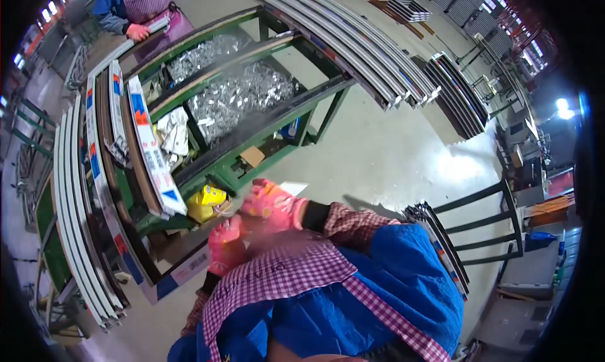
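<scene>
Landmark: green bench (265, 130). Left of it, a bundle of long pale profiles (72, 217), long axis running far to near, bowed by the lens. Next, at the bench's left side, the film-wrapped frame (131, 261) with blue, red and white patches: long side points away from the person, short near side turns off at the corner and points right, toward the left hand (225, 242). That hand is just off the bench's near edge, pink glove, fingers curled; can't tell if it grips the frame end. Short wrapped profile (151, 148) on the bench's left part, also far to near. Bench's open bays hold crumpled shiny scraps (242, 97); white crumpled bag (174, 135) at their left; lower tray holds a brown cardboard piece (252, 155). Yellow bag (207, 203) at bench's near left. Right hand (272, 204), near side of bench, gloved, fingers bent, blurred; can't tell whether anything is held. Grey profiles (353, 44) along bench's right end, slanting near-right.
</scene>
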`<state>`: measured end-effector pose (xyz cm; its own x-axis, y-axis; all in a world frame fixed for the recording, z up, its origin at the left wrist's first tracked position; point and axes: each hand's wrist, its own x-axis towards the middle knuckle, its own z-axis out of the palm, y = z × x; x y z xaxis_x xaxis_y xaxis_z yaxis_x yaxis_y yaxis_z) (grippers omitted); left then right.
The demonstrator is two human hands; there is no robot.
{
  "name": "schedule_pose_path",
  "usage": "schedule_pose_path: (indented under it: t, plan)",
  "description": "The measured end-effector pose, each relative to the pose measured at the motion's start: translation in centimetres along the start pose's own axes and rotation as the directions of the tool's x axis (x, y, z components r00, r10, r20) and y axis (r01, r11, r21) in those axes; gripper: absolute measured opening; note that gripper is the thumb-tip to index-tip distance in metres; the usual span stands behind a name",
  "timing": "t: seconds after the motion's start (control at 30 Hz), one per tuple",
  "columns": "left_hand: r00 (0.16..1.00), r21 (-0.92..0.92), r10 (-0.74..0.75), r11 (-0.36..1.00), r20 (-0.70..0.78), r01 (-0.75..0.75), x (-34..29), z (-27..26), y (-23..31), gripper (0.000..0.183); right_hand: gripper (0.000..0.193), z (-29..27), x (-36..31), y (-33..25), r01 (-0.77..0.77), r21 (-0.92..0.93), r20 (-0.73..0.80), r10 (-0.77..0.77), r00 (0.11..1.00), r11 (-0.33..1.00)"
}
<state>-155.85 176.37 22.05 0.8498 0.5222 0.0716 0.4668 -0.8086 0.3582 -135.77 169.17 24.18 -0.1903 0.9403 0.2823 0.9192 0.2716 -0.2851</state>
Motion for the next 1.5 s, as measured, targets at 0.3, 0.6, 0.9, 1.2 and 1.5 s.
schedule_pose_path:
  t: [0.3,0.6,0.9,1.2,1.5]
  plan:
    - [0.956,0.034,-0.270,0.961,-0.113,0.276,-0.2,1.1,3.7,0.038,0.052,-15.2,-12.7,35.9,-0.823,-0.228,-0.228,0.794,0.564,0.520]
    - [0.941,0.059,-0.292,0.950,-0.171,0.305,0.0,1.4,4.7,0.040,0.063,-11.8,-12.3,36.4,-0.848,-0.282,0.030,0.888,0.460,0.449]
    - [0.946,0.077,-0.242,0.962,-0.215,0.264,-0.4,-0.1,5.2,0.032,0.054,-12.2,-10.2,33.1,-0.613,0.472,0.012,0.690,0.723,0.634]
    - [0.928,0.082,-0.319,0.937,-0.193,0.339,-0.2,-0.4,5.5,0.042,0.069,2.4,-10.9,26.3,-0.400,0.624,0.629,0.129,0.766,-0.671]
    - [0.948,0.128,-0.287,0.944,-0.134,0.304,-0.5,-0.1,5.4,0.047,0.043,3.5,-7.1,19.6,-0.398,0.652,0.644,0.195,0.740,-0.645]
